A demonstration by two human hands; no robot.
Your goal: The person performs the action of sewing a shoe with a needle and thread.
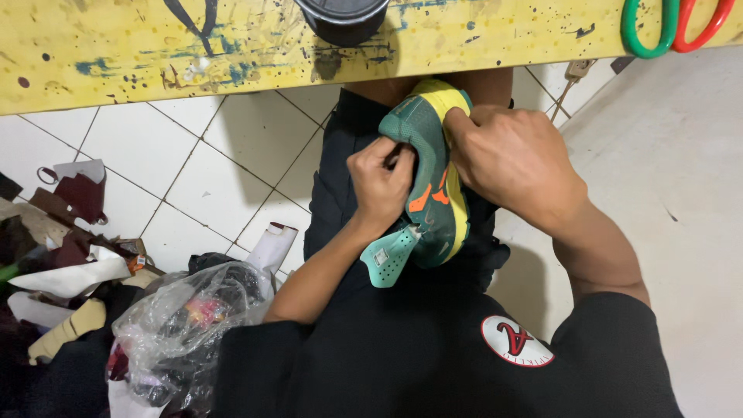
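Green shoe (428,186) on lap, left hand (381,183) pinching, right hand (515,164) gripping

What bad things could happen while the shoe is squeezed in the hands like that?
1. The shoe is only propped on the lap, gripped by the left hand and right hand; it might slip down to the tiled floor.
2. The left fingers pinch right at the shoe's side; if they hold something sharp, which I cannot tell, they could get pricked.
3. The dark cup sits at the bench edge, just above; a bump might knock it down.
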